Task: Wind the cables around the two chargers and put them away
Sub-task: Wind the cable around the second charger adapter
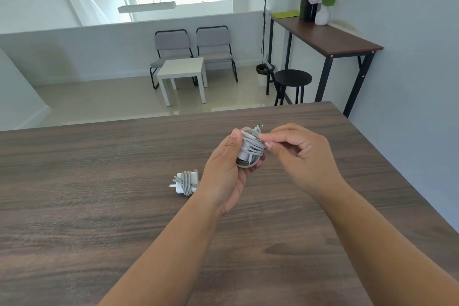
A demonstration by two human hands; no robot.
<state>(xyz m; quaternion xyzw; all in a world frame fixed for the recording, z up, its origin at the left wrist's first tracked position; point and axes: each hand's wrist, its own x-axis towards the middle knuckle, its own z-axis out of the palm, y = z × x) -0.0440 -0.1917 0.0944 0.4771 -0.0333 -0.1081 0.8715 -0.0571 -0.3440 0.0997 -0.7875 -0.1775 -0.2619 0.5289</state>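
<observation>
On the dark wood table (99, 181) lies one wound charger (185, 182).

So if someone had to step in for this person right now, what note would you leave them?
Left hand grips the second charger, held above the wooden table.
Right hand pinches the cable end at the top of its coil.
First charger lies on the table, cable wound round it.
Done: one charger wound; the second looks nearly wound.
Left: secure that cable end, then put both chargers away.
</observation>
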